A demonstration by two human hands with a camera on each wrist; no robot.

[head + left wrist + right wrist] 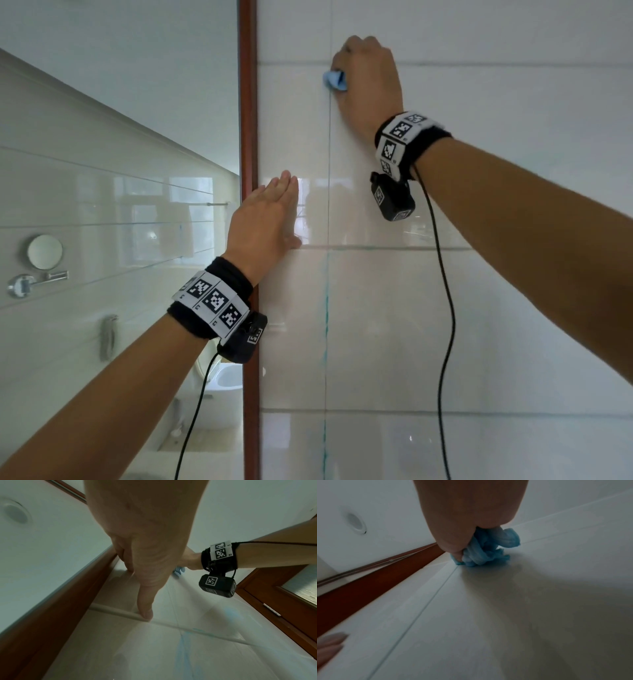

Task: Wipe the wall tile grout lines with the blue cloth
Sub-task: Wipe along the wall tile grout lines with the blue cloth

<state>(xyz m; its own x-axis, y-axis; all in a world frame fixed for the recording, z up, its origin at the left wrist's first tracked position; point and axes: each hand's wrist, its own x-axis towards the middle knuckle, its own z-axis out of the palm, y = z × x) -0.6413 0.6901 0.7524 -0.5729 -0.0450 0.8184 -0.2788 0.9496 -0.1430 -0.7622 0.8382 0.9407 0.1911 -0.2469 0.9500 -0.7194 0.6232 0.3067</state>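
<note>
My right hand grips a bunched blue cloth and presses it on the vertical grout line of the white tiled wall, just below a horizontal grout line. In the right wrist view the cloth sits crumpled under my curled fingers, touching the grout line. My left hand lies flat on the tile beside the brown frame, fingers straight. Lower down, the vertical grout carries blue-green staining, also seen in the left wrist view as blue smears.
A brown wooden frame runs vertically left of the tiles, with a mirror beyond it reflecting a bathroom. Black cables hang from both wrist cameras. A wooden door shows in the left wrist view.
</note>
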